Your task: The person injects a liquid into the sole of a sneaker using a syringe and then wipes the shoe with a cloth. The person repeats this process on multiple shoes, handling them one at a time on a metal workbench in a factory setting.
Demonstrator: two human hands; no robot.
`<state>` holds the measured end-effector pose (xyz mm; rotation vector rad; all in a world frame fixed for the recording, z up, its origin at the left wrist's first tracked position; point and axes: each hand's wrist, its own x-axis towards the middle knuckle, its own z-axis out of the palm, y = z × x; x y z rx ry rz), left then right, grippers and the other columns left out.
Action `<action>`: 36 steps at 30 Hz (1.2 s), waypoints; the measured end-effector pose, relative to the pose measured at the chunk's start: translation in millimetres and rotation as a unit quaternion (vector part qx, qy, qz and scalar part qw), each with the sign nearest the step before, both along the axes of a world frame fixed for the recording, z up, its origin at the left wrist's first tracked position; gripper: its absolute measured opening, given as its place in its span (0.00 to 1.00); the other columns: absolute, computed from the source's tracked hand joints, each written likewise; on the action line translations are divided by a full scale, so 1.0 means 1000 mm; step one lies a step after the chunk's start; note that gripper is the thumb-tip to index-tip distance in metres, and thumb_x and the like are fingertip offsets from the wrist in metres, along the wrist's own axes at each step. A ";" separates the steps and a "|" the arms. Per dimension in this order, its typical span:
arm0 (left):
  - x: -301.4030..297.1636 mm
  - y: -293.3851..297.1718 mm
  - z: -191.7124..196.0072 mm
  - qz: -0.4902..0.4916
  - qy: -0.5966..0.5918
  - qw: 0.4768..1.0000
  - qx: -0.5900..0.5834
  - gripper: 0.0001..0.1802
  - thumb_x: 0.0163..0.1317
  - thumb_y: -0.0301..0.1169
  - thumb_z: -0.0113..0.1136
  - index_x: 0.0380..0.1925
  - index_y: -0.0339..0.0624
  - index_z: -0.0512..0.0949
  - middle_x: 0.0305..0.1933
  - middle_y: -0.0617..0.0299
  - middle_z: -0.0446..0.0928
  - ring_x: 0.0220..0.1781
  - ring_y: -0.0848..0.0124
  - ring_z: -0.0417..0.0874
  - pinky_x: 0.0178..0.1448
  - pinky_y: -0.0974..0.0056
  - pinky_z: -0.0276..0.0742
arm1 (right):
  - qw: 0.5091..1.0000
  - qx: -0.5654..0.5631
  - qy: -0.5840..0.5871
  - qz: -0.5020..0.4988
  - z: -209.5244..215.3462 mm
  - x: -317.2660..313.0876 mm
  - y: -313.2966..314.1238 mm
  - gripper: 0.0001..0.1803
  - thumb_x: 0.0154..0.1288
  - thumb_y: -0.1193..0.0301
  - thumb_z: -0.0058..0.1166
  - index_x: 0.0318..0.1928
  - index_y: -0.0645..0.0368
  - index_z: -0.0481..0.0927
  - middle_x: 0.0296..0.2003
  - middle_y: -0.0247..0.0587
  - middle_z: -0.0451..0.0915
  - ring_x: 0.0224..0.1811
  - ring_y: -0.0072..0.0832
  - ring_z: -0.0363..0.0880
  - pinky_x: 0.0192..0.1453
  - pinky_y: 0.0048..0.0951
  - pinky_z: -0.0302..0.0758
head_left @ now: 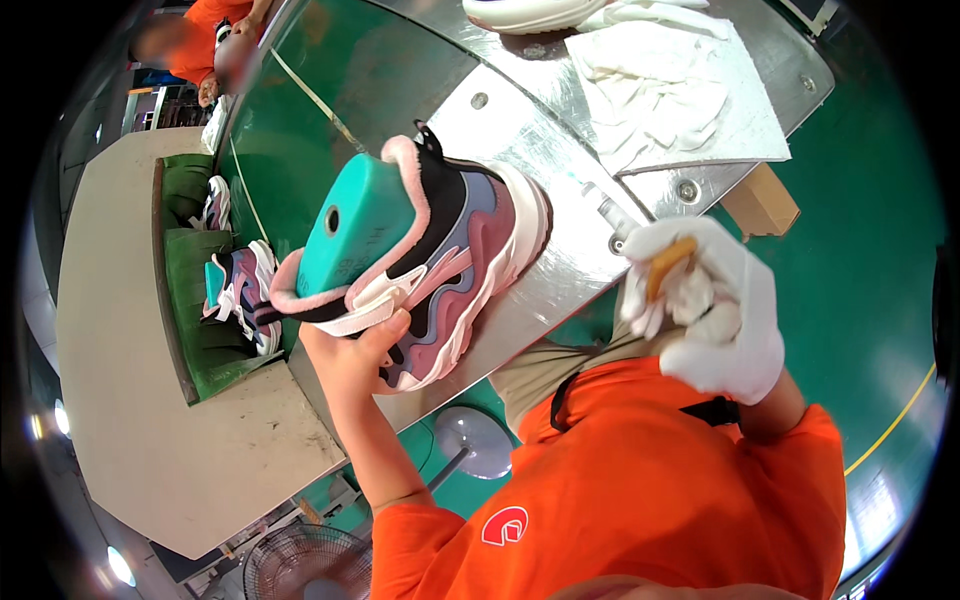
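Note:
My bare left hand point(352, 352) grips a pink, purple and white sneaker point(440, 265) by its side, holding it tilted against the metal workbench point(560, 250). A teal shoe last point(352, 215) fills the sneaker, and pink fleece lines its collar. My right hand point(715, 310), in a white glove, is closed around a small amber-coloured tool point(668, 262) and a bit of white cloth, to the right of the shoe and apart from it.
A white crumpled cloth point(665, 85) lies on a sheet on the bench. A white shoe sole point(525, 12) sits at the top edge. More sneakers point(240, 290) ride a green conveyor on the left. A person in orange point(195, 45) works far left. A fan point(300, 565) stands below.

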<state>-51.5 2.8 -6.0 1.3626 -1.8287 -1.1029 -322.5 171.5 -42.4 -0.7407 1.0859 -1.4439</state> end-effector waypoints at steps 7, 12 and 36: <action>0.012 0.005 -0.015 0.021 -0.028 0.998 -0.051 0.55 0.31 0.36 0.80 0.61 0.30 0.59 0.56 0.52 0.69 0.57 0.62 0.74 0.62 0.60 0.69 | 0.985 -0.152 -0.063 0.050 -0.030 0.010 -0.017 0.42 0.39 0.72 0.73 0.56 0.76 0.67 0.38 0.50 0.77 0.37 0.27 0.75 0.42 0.24 0.72; 0.013 0.003 -0.016 0.028 -0.020 0.998 -0.060 0.62 0.29 0.38 0.82 0.63 0.35 0.52 0.58 0.52 0.66 0.59 0.62 0.71 0.64 0.58 0.68 | 0.984 -0.143 -0.087 0.051 -0.031 0.011 -0.028 0.43 0.39 0.71 0.74 0.56 0.77 0.67 0.39 0.49 0.77 0.39 0.28 0.77 0.43 0.26 0.73; 0.010 0.009 -0.018 0.044 -0.006 0.997 -0.065 0.62 0.28 0.35 0.83 0.64 0.38 0.52 0.59 0.52 0.64 0.60 0.61 0.71 0.65 0.57 0.69 | 0.986 -0.122 0.107 0.040 -0.029 0.011 -0.023 0.36 0.38 0.75 0.73 0.52 0.72 0.73 0.37 0.42 0.80 0.36 0.23 0.79 0.40 0.23 0.75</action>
